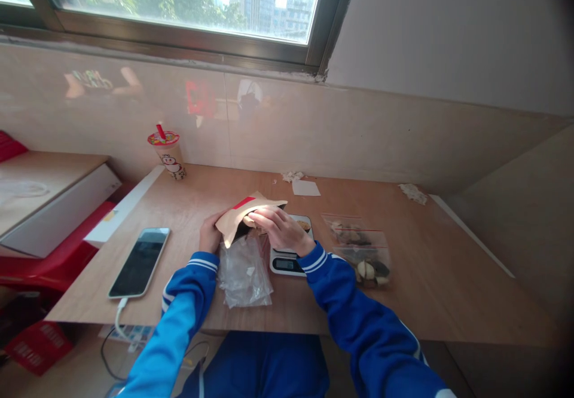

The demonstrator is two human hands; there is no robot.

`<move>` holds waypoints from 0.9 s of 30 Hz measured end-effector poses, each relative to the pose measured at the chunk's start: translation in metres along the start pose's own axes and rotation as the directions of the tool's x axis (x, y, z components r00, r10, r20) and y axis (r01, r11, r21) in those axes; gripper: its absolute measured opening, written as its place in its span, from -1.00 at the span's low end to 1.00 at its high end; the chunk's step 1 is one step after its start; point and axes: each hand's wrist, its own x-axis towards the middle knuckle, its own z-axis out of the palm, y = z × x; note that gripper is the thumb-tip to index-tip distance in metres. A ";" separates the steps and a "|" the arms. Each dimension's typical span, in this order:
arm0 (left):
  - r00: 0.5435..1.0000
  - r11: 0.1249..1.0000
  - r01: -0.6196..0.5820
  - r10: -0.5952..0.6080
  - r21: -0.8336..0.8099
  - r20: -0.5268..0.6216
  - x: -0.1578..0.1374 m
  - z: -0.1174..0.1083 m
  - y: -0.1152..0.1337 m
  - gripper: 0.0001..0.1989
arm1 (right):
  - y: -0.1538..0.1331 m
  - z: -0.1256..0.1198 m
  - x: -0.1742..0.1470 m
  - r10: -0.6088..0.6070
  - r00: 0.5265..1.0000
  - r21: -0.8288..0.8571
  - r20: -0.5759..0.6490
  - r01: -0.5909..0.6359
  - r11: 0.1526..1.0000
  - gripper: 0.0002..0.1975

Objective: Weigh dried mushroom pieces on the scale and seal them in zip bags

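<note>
A brown paper bag (237,217) with a red patch lies tilted in my left hand (210,233), which grips its left side. My right hand (280,228) is at the bag's dark, open mouth with its fingers curled together; what is between the fingertips is hidden. Below the bag lie clear, thin plastic bags (246,272). Partly under my right hand stands a white digital scale (280,265) with a lit display, and a small brownish item (304,224) rests on it. To the right are two zip bags (374,254) containing pale and dark dried pieces.
A phone (140,262) on a white cable lies at left. Behind it stands a drink cup (169,156) with a red straw. A white card (306,188) and crumpled scraps (412,193) sit by the wall. The table's front edge (287,330) is near my lap.
</note>
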 end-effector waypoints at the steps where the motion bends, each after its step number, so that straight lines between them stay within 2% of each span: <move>1: 1.000 1.000 -0.010 0.010 -0.001 0.001 0.001 0.000 -0.002 -0.64 | 0.003 0.001 -0.001 0.003 1.000 0.003 -0.028 -0.003 1.000 -0.61; 4: 1.000 1.000 -0.021 0.021 -0.015 0.002 0.001 -0.001 -0.005 -0.64 | 0.010 0.009 -0.003 0.039 0.990 0.031 -0.135 -0.035 0.999 -0.62; 7: 1.000 1.000 -0.024 0.024 -0.014 -0.002 0.000 -0.003 -0.007 -0.63 | 0.013 0.025 -0.005 0.129 0.956 0.099 -0.263 -0.106 0.989 -0.63; 10: 0.999 0.998 -0.052 0.052 0.018 0.014 0.000 -0.004 -0.011 -0.62 | 0.014 0.040 -0.001 0.237 0.895 0.137 -0.378 -0.199 0.970 -0.65; 12: 0.997 0.995 -0.081 0.080 0.054 0.019 0.002 -0.006 -0.015 -0.62 | 0.014 0.046 0.008 0.309 0.820 0.168 -0.481 -0.260 0.951 -0.63; 14: 0.993 0.987 -0.116 0.114 0.111 0.019 0.005 -0.007 -0.020 -0.61 | 0.010 0.045 0.020 0.349 0.702 0.193 -0.621 -0.295 0.936 -0.61; 16: 0.989 0.973 -0.149 0.146 0.178 0.027 0.008 -0.008 -0.025 -0.60 | 0.004 0.038 0.030 0.373 0.559 0.216 -0.741 -0.328 0.920 -0.60; 18: 0.986 0.956 -0.167 0.164 0.239 0.033 0.011 -0.009 -0.029 -0.60 | -0.005 0.025 0.031 0.447 0.418 0.300 -0.791 -0.371 0.879 -0.60; 20: 0.985 0.940 -0.170 0.171 0.295 0.021 0.012 -0.009 -0.032 -0.60 | -0.013 0.012 0.018 0.596 0.284 0.463 -0.751 -0.417 0.782 -0.61; 23: 0.985 0.924 -0.161 0.171 0.347 0.002 0.013 -0.009 -0.034 -0.61 | -0.019 0.002 -0.025 0.780 0.096 0.675 -0.618 -0.445 0.589 -0.64; 27: 0.986 0.919 -0.153 0.165 0.363 -0.002 0.014 -0.009 -0.033 -0.69 | -0.013 0.017 -0.093 0.888 -0.138 0.793 -0.439 -0.523 0.312 -0.67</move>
